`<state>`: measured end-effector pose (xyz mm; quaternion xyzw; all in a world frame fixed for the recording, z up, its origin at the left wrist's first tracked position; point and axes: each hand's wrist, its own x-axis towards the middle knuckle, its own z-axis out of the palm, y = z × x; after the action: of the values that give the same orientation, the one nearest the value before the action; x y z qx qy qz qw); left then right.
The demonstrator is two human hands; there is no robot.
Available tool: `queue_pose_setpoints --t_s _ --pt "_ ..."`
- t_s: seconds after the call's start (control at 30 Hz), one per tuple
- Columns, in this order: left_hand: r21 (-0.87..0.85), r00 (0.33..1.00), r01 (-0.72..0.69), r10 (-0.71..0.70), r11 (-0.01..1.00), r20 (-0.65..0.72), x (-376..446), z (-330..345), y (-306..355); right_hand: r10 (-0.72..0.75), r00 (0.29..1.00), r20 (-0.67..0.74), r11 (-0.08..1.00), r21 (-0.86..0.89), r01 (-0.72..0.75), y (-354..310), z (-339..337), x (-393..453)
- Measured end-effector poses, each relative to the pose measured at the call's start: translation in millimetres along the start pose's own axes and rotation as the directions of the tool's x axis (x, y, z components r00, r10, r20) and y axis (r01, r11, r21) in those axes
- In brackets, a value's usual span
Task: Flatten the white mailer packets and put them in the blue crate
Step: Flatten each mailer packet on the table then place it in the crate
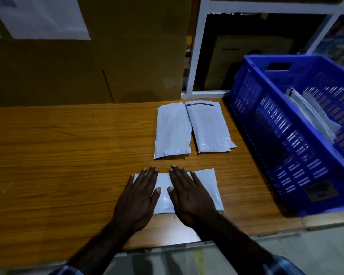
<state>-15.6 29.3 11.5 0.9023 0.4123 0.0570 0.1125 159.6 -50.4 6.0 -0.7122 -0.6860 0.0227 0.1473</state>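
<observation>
Item: white mailer packet, left of the blue crate, soft, light, slippery-looking; you are pressing it with left hand and right hand flat, fingers straight, likely lifting by an edge.

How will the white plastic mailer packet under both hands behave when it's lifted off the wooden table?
The white plastic mailer packet is thin and glossy, so it will probably flop and droop from whichever edge is held. Its shiny film may slide easily on the wooden table. It lies nearly flat under the left hand and right hand, so it is likely light.
</observation>
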Motion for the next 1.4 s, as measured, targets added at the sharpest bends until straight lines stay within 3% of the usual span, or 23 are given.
queue_pose_setpoints --t_s 0.13,0.37,0.47,0.63,0.97,1.1,1.27,1.33,1.4 --pt "0.02 0.996 0.066 -0.067 0.998 0.05 -11 -10 -18 0.113 0.989 0.094 0.993 -0.039 -0.109 21 -12 -8" --pt "0.024 0.993 0.098 -0.1 0.995 0.069 -15 -17 -19 0.274 0.957 0.093 0.96 -0.087 -0.266 50 -22 -24" --pt "-0.006 0.996 0.093 -0.093 0.996 0.015 -16 -20 -9 0.236 0.967 0.1 0.969 -0.095 -0.227 33 -29 -20" --pt "-0.006 0.995 -0.046 0.045 0.999 -0.093 -8 -8 23 -0.001 0.999 0.044 1.0 0.011 0.0 -9 -11 -20" --pt "0.051 1.0 -0.023 0.024 0.998 -0.009 -6 3 25 0.003 1.0 0.02 1.0 -0.015 -0.003 -6 -6 -23" --pt "0.016 1.0 0.024 -0.024 1.0 -0.011 -16 -2 12 0.114 0.99 0.084 0.992 -0.065 -0.109 14 -16 -32" --pt "0.042 0.989 0.146 -0.147 0.988 0.033 -40 -16 -27 0.304 0.93 0.209 0.946 -0.177 -0.27 55 -41 -48" --pt "-0.002 0.99 0.135 -0.135 0.991 0.039 -44 -23 -31 0.302 0.934 0.191 0.948 -0.164 -0.273 50 -45 -45" --pt "-0.037 0.996 0.087 -0.087 0.995 0.017 -41 -24 -18 0.211 0.964 0.162 0.976 -0.097 -0.197 31 -45 -37"
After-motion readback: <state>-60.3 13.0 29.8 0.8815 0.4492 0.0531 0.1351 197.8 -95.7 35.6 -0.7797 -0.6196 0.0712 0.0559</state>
